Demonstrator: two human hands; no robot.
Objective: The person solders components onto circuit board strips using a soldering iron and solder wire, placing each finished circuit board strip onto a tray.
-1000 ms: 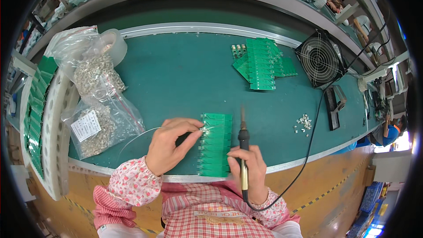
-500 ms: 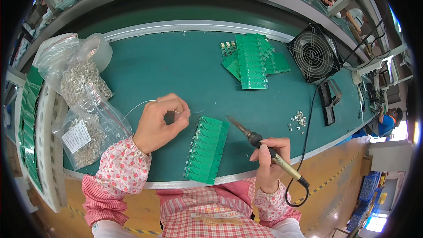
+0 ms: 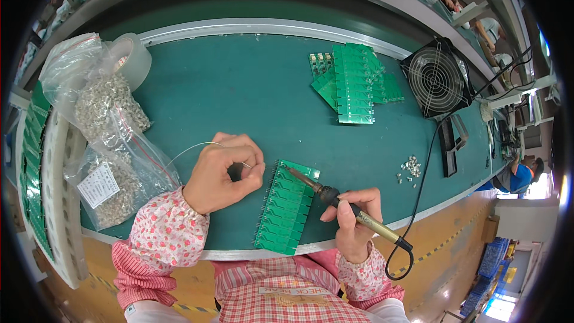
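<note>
A green circuit board panel (image 3: 283, 214) lies on the green mat in front of me, with a row of pins along its left edge. My left hand (image 3: 224, 170) is closed in a pinch on thin solder wire (image 3: 190, 148), just left of the panel's top corner. The wire trails from the fingers toward the plastic bags. My right hand (image 3: 357, 218) grips a soldering iron (image 3: 328, 195) by its handle. Its tip reaches over the panel's upper left end, near the pins; whether it touches cannot be made out.
A stack of green boards (image 3: 354, 87) lies at the back, with a black fan (image 3: 437, 78) to its right. Small white parts (image 3: 411, 167) are scattered near a black holder (image 3: 447, 148). Bags of small parts (image 3: 113, 107) and a clear tape roll (image 3: 134, 63) occupy the left.
The soldering iron has moved left with my right hand, so its tip is now over the panel's upper left end. My left hand still pinches the wire, with little shift.
</note>
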